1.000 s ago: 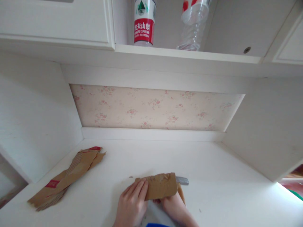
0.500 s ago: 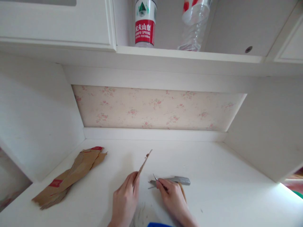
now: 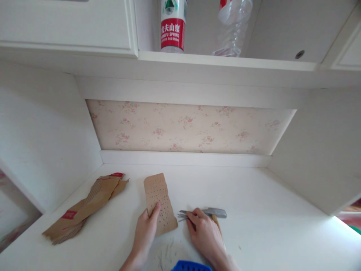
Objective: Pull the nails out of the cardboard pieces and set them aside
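Head view: left hand pinches holed cardboard; right hand curls at nails beside hammer, its grip unclear.

The right hand hides part of the hammer, and whether its fingertips grip any of the thin grey pieces beside them is too small to tell. The perforated cardboard covers the left hand beyond its thumb. The bottom edge crops the blue basket; the top edge crops the red-labelled bottle and clear bottle.
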`<state>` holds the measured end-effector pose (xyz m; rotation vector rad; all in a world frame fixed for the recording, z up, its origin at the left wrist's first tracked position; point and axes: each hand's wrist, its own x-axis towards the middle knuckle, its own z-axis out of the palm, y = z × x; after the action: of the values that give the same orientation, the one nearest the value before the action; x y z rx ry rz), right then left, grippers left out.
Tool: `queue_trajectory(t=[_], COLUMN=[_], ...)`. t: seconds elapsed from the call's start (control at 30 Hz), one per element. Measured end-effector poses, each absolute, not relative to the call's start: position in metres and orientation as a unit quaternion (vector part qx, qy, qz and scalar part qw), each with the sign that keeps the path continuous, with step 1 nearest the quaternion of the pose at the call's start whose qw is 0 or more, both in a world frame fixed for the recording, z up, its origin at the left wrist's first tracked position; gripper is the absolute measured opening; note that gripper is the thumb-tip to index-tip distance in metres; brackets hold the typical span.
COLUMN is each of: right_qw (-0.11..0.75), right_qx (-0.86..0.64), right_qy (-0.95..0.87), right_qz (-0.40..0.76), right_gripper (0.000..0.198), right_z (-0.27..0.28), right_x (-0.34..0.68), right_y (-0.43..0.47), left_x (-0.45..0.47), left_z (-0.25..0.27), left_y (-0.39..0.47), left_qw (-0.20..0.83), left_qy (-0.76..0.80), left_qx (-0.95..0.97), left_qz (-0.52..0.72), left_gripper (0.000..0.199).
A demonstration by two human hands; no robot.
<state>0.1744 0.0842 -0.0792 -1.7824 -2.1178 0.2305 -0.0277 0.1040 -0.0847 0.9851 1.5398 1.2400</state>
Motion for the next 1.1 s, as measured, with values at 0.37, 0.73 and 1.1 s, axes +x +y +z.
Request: queue_trajectory(t=[0.37, 0.73, 1.1], right_qw=[0.183, 0.168, 0.345], right_qx=[-0.634, -0.641, -0.552], right_qy=[-0.748, -0.745, -0.746], right_qz=[0.077, 0.076, 0.138], right_gripper=[0.031, 0.036, 0.032], right_z=[-0.085, -0.085, -0.121], right_x=[0.177, 0.175, 0.182], right_y=[0.087, 0.09, 0.104], left_x=[-0.028, -0.032, -0.038], left_z=[-0.092, -0.098, -0.1], left_y=[0.106, 0.111, 0.116], left_qw=[0.479, 0.472, 0.608], left_qy=[0.601, 0.611, 0.513], left_qx=[0.391, 0.4, 0.235], left_qz=[0.506, 0.493, 0.558], left_gripper=[0.054, 0.057, 0.043])
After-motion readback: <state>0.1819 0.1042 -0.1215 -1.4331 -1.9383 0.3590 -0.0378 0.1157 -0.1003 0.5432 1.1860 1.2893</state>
